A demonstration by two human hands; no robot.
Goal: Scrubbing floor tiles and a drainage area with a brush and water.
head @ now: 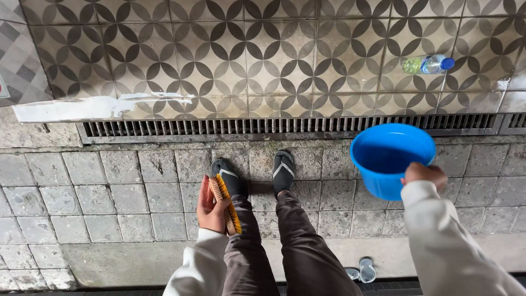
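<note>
- The left hand [210, 211] is clasping a scrub brush [226, 204] (bristles yellow), hanging short of the drain grate [164, 127].
- The right hand [424, 174] is gripping a blue bucket [390, 158] by its rim, just before that grate.

The one package before you is a plastic bottle [429, 64], lying on its side on the patterned tiled floor [263, 55] at the upper right, beyond the long drain grate [285, 127]. It is clear, with a blue cap pointing right and a yellowish-green tint at its left end. At the far left edge you can just see the corner of a white sign [3, 87] with a touch of red, too cut off to describe further.
</note>
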